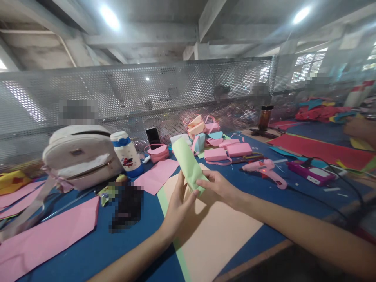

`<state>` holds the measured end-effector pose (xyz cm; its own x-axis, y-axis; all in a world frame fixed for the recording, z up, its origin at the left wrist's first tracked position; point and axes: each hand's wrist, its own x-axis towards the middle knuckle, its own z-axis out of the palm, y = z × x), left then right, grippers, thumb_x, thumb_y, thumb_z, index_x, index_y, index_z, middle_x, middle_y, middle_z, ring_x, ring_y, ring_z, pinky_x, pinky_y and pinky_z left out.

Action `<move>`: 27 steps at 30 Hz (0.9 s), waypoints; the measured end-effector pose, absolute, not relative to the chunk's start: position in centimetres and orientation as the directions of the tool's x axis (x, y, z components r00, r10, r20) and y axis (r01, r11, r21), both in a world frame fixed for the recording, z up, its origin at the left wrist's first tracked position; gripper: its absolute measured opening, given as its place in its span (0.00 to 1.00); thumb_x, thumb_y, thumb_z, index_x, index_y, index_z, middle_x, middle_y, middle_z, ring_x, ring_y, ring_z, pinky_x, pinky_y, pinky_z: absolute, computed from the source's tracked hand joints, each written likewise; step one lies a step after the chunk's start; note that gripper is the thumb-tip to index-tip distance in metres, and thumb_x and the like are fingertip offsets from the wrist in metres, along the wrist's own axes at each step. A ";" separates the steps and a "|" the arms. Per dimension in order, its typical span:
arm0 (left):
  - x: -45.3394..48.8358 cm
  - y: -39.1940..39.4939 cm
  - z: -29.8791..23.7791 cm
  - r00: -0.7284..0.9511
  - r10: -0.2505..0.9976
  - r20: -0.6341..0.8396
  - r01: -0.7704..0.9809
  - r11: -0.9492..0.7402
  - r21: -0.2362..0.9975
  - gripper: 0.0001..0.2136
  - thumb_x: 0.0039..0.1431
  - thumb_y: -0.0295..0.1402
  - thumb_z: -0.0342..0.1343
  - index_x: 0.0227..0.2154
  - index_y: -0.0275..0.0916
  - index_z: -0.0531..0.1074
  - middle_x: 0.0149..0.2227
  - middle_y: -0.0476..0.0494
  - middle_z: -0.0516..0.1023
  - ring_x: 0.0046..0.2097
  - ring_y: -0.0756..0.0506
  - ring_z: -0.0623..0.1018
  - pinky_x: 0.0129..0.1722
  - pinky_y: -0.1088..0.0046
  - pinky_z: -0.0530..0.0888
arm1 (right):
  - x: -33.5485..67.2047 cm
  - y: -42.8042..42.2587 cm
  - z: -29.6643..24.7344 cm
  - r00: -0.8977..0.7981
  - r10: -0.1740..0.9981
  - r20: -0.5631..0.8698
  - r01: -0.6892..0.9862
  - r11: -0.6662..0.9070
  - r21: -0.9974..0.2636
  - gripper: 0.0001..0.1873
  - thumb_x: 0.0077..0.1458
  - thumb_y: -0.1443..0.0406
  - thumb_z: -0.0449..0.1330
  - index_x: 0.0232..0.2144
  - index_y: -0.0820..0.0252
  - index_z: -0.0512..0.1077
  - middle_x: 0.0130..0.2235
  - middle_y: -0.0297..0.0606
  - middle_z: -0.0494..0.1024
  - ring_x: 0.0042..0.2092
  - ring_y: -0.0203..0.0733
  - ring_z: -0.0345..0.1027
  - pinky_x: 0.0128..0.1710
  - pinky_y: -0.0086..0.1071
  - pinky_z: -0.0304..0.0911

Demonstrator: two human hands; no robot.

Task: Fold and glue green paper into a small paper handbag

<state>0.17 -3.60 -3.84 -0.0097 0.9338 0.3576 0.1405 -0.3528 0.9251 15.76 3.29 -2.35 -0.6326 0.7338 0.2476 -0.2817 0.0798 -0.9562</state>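
A folded piece of light green paper is held up between both hands over the table. My left hand grips its lower end from the left, thumb against the near side. From the right, my right hand pinches the same lower end, its fingers closed on the edge. Beneath the hands lies a large peach paper sheet, with a green sheet showing along its left side. Several small folded pink paper boxes lie just beyond the hands.
A pink glue gun lies at right beside a purple and white box with a cable. On the left stand a white backpack and a bottle. A phone leans near the perforated metal screen. Another person's hand is at far right.
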 end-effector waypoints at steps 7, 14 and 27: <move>0.8 -4.3 -3.2 0.022 0.942 0.336 0.152 -0.335 0.930 0.24 0.67 0.44 0.51 0.63 0.45 0.64 0.68 0.42 0.62 0.69 0.39 0.60 0.69 0.58 0.57 | 15.4 3.4 -3.2 -0.636 0.746 0.198 -0.205 0.084 -0.975 0.25 0.46 0.49 0.70 0.40 0.62 0.77 0.40 0.41 0.82 0.45 0.51 0.75 0.49 0.42 0.67; 1.2 -4.8 -3.4 0.018 0.955 0.295 0.125 -0.295 0.947 0.20 0.68 0.45 0.50 0.57 0.42 0.71 0.62 0.42 0.71 0.66 0.38 0.67 0.67 0.59 0.61 | 15.2 3.6 -4.0 -0.624 0.760 0.180 -0.126 0.130 -0.983 0.25 0.48 0.48 0.69 0.40 0.61 0.76 0.42 0.42 0.81 0.47 0.52 0.75 0.48 0.43 0.68; 1.0 -4.9 -3.3 -0.030 0.955 0.296 0.173 -0.287 0.942 0.20 0.68 0.45 0.48 0.54 0.41 0.74 0.56 0.44 0.78 0.61 0.37 0.73 0.63 0.60 0.66 | 15.3 2.6 -3.3 -0.614 0.767 0.185 -0.025 0.215 -0.976 0.20 0.55 0.51 0.64 0.40 0.63 0.77 0.44 0.45 0.80 0.49 0.52 0.72 0.51 0.43 0.66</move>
